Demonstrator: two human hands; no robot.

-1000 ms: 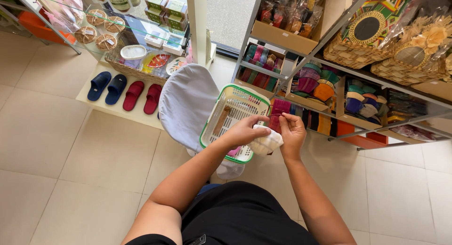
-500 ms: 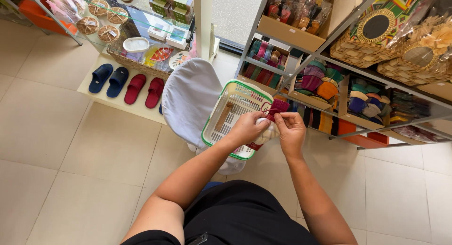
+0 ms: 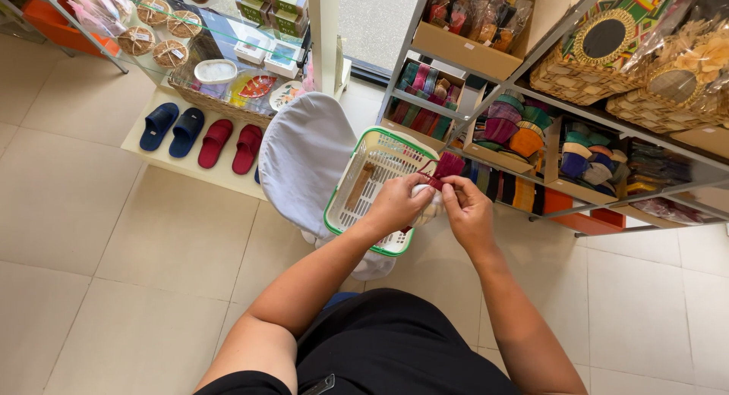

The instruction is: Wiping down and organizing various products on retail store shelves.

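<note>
Two hands at work close together, just past the near corner of a white plastic basket [image 3: 343,213] with a green rim. Left hand [image 3: 395,207] curled narrow, thumb and fingers pinched on a small dark red strip [image 3: 434,182]; right hand [image 3: 468,210] likewise narrow, fingertips nipping the same strip from the other side. Held up in front of the body rather than down in the basket, probably to keep so small a thing in plain sight and taut between both grips. Tucked under the left palm, a whitish bundle [image 3: 427,210], perhaps cloth or wrapping; too hidden to tell which, or whether gripped or merely resting against the fingers.

Strip itself: deep maroon, thin, short, mostly covered by fingertips. Just beyond it, a fanned maroon piece [image 3: 449,165] with ribbed folds; joined to the strip or only lying behind it, cannot tell.

Basket set on a seat draped in pale grey cloth [image 3: 304,156], likely to bring it up within easy reach. Inside, one long tan piece [image 3: 358,184], lying slantwise. To the right, metal shelves [image 3: 402,53] stocked with small coloured woven pouches [image 3: 524,137]; higher up, woven trays [image 3: 585,69] in clear wrap. To the left, on a low cream platform, blue slippers [image 3: 173,128] and red slippers [image 3: 230,144], paired side by side, toes toward the glass shelf above. Pale tiled floor [image 3: 114,236] all around.
</note>
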